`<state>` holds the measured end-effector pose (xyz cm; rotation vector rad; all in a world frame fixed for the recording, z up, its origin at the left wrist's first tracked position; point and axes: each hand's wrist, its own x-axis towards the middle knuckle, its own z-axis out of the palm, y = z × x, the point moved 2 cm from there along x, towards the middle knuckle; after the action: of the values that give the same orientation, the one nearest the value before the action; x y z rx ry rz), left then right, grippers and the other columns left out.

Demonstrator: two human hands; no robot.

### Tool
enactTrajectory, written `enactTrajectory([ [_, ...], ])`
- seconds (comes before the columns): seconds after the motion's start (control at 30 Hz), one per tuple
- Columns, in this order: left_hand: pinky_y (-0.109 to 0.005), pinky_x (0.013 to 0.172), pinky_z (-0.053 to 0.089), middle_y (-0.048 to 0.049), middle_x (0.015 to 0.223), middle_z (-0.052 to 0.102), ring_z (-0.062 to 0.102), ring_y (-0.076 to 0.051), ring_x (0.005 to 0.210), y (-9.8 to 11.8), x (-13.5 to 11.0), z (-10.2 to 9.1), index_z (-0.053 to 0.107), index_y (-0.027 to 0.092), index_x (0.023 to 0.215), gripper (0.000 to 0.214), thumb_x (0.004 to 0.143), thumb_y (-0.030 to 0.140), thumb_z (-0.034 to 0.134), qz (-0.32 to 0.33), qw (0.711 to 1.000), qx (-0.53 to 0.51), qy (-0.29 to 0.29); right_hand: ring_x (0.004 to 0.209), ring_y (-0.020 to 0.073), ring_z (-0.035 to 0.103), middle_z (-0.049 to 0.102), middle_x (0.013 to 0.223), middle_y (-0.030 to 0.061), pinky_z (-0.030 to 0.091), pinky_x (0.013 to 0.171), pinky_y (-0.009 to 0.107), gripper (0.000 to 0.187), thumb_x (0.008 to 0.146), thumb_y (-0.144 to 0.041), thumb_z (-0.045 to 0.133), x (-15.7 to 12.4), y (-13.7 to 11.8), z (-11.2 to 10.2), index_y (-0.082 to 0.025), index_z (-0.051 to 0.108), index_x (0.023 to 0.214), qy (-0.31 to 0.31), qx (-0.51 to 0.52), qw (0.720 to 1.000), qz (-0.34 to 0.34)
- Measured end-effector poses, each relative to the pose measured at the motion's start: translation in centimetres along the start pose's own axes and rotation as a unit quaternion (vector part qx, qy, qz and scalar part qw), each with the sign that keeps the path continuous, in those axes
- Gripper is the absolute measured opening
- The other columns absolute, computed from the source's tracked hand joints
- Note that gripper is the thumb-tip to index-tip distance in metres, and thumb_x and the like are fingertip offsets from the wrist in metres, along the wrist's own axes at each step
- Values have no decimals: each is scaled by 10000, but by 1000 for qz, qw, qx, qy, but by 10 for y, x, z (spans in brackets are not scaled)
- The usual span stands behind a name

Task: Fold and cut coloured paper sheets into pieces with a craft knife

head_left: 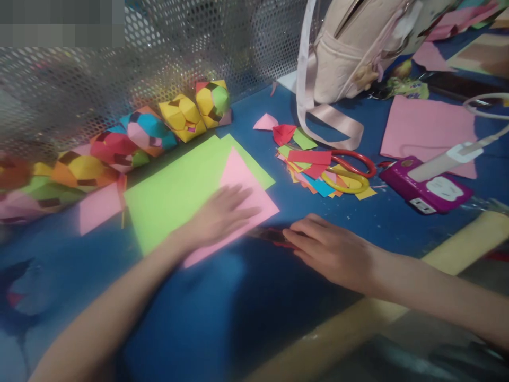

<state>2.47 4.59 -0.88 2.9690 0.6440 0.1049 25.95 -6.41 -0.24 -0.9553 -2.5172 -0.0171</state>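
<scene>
My left hand lies flat, fingers spread, on a pink paper triangle. Under it are bright green paper sheets, partly covered by my hand and the pink piece. To the right, my right hand is closed around a dark, thin tool with some red on it. The tool points left toward the triangle's lower right edge; blur hides its exact kind. Just beyond my right hand, scissors with red and yellow handles rest on a pile of small coloured paper pieces.
Folded paper balls line the perforated metal panel at the back left. A pale bag with a hanging strap stands behind. At right are a purple power strip with a charger and pink sheets. The blue table has a yellowish edge.
</scene>
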Motion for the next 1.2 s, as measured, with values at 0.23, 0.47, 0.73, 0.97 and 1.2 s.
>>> enactTrajectory([
  [0.23, -513, 1177, 247, -61, 1547, 340, 259, -263, 1454, -1, 0, 1, 499, 315, 1380, 403, 1006, 382, 367, 5, 1000, 5, 4, 797, 227, 570, 630, 854, 141, 539, 675, 368, 248, 927, -87, 457, 2, -2, 2, -16, 635, 1084, -13, -9, 1000, -7],
  [0.47, -510, 1179, 244, -49, 1554, 327, 252, -255, 1457, 1, 1, -1, 491, 325, 1383, 400, 1004, 378, 374, -3, 1000, 2, -8, 800, 238, 563, 629, 849, 148, 534, 653, 375, 238, 919, -75, 459, 4, -4, 2, 2, 640, 1053, -5, 3, 1000, -13],
  [0.73, -514, 1170, 249, -69, 1548, 339, 257, -272, 1454, 2, 2, -1, 490, 317, 1387, 410, 1008, 393, 353, 1, 1000, 0, -6, 796, 234, 560, 626, 845, 142, 529, 646, 359, 247, 930, -88, 449, 6, -7, 2, 1, 635, 1066, -3, 7, 1000, -16],
  [0.97, -518, 1160, 261, -96, 1539, 351, 279, -281, 1445, 2, 2, -1, 492, 300, 1389, 418, 1012, 383, 330, 17, 1000, 8, 2, 791, 227, 567, 643, 845, 140, 536, 675, 373, 245, 940, -86, 438, 7, -8, 5, -4, 635, 1060, 1, -5, 999, -38],
  [1.2, -508, 1162, 258, -96, 1538, 357, 284, -269, 1445, 3, 1, 0, 476, 290, 1401, 426, 1017, 379, 313, 27, 999, 13, 10, 781, 216, 571, 656, 849, 133, 536, 681, 367, 246, 946, -83, 419, 11, -10, 3, -31, 646, 1023, 1, -3, 999, -54],
])
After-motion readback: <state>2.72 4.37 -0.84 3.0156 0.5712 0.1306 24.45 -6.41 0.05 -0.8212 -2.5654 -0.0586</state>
